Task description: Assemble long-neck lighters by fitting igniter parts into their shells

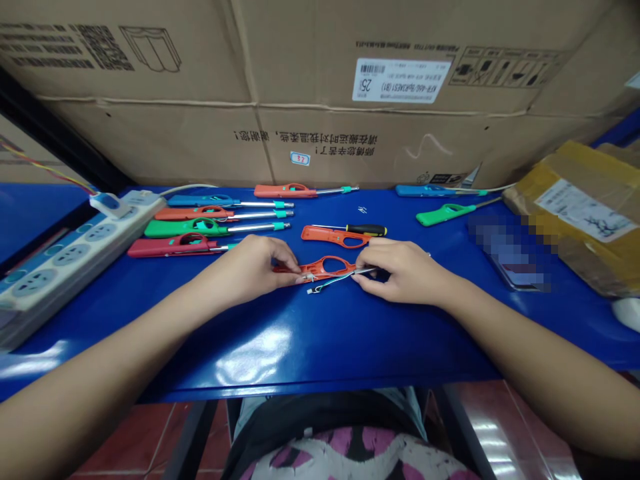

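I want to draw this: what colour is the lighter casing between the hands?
The lighter casing is orange-red; it shows best in the head view.

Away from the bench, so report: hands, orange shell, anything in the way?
Left hand pinching orange shell. Right hand on metal rod at its other end. Wires on near side. Screwdriver and second orange piece just beyond.

Carton [310, 67]: inverted white label [400, 80], "25"; inverted Chinese print [305, 138], "谢谢您".
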